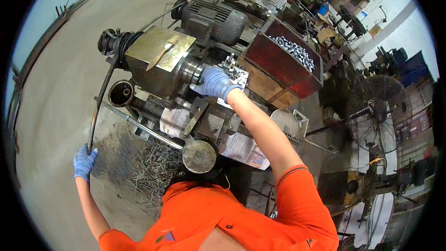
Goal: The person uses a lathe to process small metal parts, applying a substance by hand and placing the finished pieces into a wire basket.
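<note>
My left hand [85, 162], in a blue knit glove, is wrapped round the lower end of a long dark lever [103, 95]. The lever runs up to the left end of a lathe headstock [151, 72]. Across the machine, my right hand [213, 82], gloved alike, is at the front of the round metal chuck [191, 72]. Its fingers are bent in toward the chuck's mouth and its thumb lies below. Whatever it pinches there is hidden by the glove. A wooden-handled brush [160, 56] lies on the headstock's brass-coloured top plate [174, 42].
A red metal bin [274, 62] holding many small shiny metal parts [292, 51] stands right of the chuck on a wooden block [267, 81]. Behind is a motor [213, 21]. Metal shavings [151, 167] cover the floor below. A round handwheel [199, 156] sits close to my body; a fan [378, 104] stands right.
</note>
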`<state>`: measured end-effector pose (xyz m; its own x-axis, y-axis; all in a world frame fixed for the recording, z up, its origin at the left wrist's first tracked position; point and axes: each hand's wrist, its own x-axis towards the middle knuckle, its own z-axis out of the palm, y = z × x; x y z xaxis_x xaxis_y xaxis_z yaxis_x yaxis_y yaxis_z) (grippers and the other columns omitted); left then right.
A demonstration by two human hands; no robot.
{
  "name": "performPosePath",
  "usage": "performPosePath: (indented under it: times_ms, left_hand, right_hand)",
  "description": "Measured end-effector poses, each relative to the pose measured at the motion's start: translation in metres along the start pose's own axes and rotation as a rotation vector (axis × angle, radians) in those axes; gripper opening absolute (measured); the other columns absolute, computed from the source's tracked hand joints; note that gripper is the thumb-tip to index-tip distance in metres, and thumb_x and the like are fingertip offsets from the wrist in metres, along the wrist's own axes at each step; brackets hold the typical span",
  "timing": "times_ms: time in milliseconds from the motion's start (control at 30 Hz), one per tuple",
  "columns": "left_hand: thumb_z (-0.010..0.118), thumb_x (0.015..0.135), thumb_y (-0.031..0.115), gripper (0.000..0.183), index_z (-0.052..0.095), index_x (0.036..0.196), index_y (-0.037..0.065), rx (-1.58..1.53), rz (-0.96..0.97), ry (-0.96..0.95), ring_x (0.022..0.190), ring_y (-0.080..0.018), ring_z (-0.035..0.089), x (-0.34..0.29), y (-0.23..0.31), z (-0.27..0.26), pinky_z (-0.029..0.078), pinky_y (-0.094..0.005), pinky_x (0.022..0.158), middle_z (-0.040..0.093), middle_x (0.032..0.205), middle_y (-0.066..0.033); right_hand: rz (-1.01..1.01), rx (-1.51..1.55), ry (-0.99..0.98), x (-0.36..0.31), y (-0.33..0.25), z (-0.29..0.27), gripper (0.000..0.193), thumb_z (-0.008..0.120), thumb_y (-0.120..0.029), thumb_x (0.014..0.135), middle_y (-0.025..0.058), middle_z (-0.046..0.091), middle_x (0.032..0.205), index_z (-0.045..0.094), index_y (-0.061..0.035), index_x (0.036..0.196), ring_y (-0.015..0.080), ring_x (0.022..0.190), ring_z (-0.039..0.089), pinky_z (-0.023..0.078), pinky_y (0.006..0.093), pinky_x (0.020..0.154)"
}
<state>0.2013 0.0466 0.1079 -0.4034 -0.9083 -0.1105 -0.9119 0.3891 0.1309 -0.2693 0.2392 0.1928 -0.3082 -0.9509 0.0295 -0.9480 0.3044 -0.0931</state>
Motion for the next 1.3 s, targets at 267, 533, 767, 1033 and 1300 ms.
performPosePath:
  times_ms: [267,533,767,1033,1300]
  left_hand:
    - [0.058,0.079,0.042,0.044,0.057,0.107,0.009,-0.007,-0.057,0.029,0.089,-0.0363,0.057,-0.001,-0.003,0.011,0.045,-0.0442,0.077,0.061,0.093,-0.0188]
    - [0.056,0.081,0.035,0.036,0.058,0.104,0.009,0.068,-0.008,0.178,0.081,-0.0331,0.060,0.003,0.006,0.015,0.046,-0.0433,0.073,0.062,0.085,-0.0165]
    - [0.053,0.078,0.012,0.023,0.058,0.100,0.008,0.612,0.228,0.498,0.056,-0.0293,0.058,0.122,-0.147,0.022,0.045,-0.0409,0.052,0.060,0.066,-0.0116]
    - [0.054,0.078,0.021,0.025,0.060,0.101,0.013,0.441,-0.040,0.409,0.074,-0.0316,0.062,0.174,-0.132,0.010,0.049,-0.0434,0.065,0.063,0.079,-0.0152]
    - [0.057,0.080,0.039,0.040,0.059,0.109,0.012,-0.001,0.246,0.408,0.080,-0.0320,0.062,0.110,0.059,-0.064,0.048,-0.0403,0.070,0.064,0.090,-0.0138]
  right_hand:
    - [0.370,0.472,-0.039,0.024,-0.002,-0.006,0.059,0.063,-0.055,0.069,0.0224,0.062,0.067,0.064,0.0042,0.076,0.0321,0.067,0.063,0.049,0.0391,0.064]
    - [0.467,0.624,0.099,0.024,-0.004,-0.001,0.061,0.064,-0.055,0.069,0.0198,0.065,0.080,0.066,0.0040,0.085,0.0293,0.081,0.064,0.047,0.0334,0.075]
    - [0.494,0.686,0.163,0.025,-0.007,0.009,0.050,0.066,-0.046,0.073,0.0118,0.065,0.076,0.065,0.0025,0.087,0.0190,0.072,0.058,0.046,0.0298,0.070]
    - [0.516,0.631,0.152,0.017,0.000,0.003,0.053,0.068,-0.050,0.067,0.0185,0.065,0.091,0.066,-0.0007,0.085,0.0299,0.088,0.062,0.047,0.0337,0.080]
    - [0.208,0.509,0.577,-0.094,-0.001,-0.043,0.019,0.067,-0.016,0.075,0.0169,0.061,0.107,0.066,0.0027,0.075,0.0206,0.101,0.057,0.044,0.0296,0.083]
